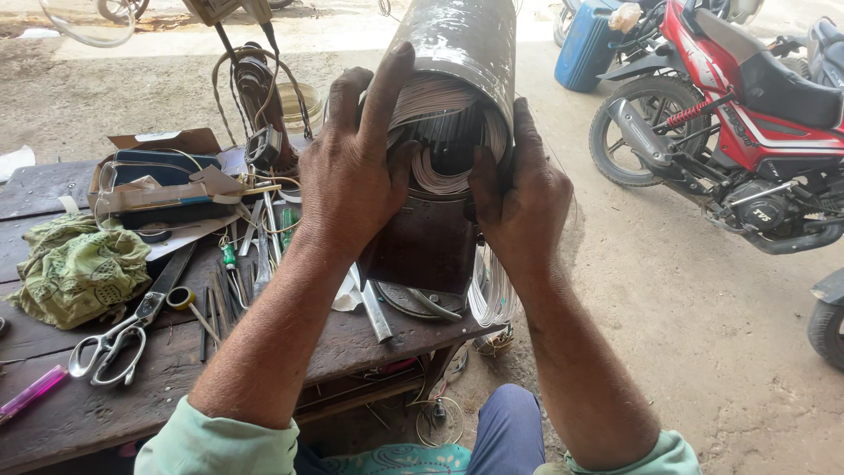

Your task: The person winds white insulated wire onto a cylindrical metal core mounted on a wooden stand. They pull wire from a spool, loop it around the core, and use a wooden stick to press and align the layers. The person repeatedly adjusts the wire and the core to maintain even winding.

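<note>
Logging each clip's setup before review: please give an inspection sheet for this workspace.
Surface: dark wooden bench, worn.
Job's things: metal motor cylinder with wire windings at its open end, propped on the bench.
Clutter: scissors, green cloth, screwdrivers, cardboard box, pink pen.
Grips: left hand and right hand both pressed on the cylinder's open end, fingers at the windings.
Cables: wire coil hanging off the bench edge; cord loops behind.
Surroundings: sandy ground, red motorcycle, blue container.
</note>
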Motion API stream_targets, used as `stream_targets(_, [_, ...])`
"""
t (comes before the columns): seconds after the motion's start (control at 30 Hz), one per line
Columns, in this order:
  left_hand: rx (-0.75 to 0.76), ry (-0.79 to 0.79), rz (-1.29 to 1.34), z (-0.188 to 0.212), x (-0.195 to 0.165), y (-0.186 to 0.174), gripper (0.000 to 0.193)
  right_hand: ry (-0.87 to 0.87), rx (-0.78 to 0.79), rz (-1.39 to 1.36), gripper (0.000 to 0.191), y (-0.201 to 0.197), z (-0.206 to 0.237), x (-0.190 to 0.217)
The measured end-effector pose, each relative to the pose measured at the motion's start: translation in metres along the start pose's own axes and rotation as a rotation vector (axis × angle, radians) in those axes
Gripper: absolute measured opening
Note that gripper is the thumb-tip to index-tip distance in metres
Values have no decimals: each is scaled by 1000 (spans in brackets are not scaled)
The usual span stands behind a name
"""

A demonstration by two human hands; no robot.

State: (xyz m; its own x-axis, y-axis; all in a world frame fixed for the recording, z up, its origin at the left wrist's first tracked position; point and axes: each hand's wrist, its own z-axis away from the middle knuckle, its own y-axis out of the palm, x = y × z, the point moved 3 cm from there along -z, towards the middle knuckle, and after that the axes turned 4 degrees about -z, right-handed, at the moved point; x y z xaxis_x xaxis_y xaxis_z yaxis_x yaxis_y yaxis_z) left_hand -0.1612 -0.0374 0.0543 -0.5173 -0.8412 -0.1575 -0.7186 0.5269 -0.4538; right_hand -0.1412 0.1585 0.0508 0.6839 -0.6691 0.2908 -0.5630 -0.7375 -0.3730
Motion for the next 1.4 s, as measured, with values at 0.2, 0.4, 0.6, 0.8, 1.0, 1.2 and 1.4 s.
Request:
stream_targets(0.2, [-17,-23,-34,1,3,9,96,41,20,1,54,1,-2,0])
stream_targets(0.4, [-1,-38,-51,3,8,15,93,6,13,-38,53,2,3,-2])
stream_targets(0.6, [10,10,136,9,7,-6,108,-75,-2,-53,51,7,4,-11])
stream_targets(0.8, [105,-334,485,77,11,-40,102,-173,-42,-28,48,11,18,-26])
stream_targets(1.0, [115,-510,464,156,15,-59,93,-73,63,-84,51,6,16,-18])
stream_targets(1.2, [183,-782,386,249,22,-61,66,-118,-44,-145,55,-56,78,70])
stream_targets(1.4, [267,-866,376,295,22,-51,43,-369,-39,-699,53,-76,135,123])
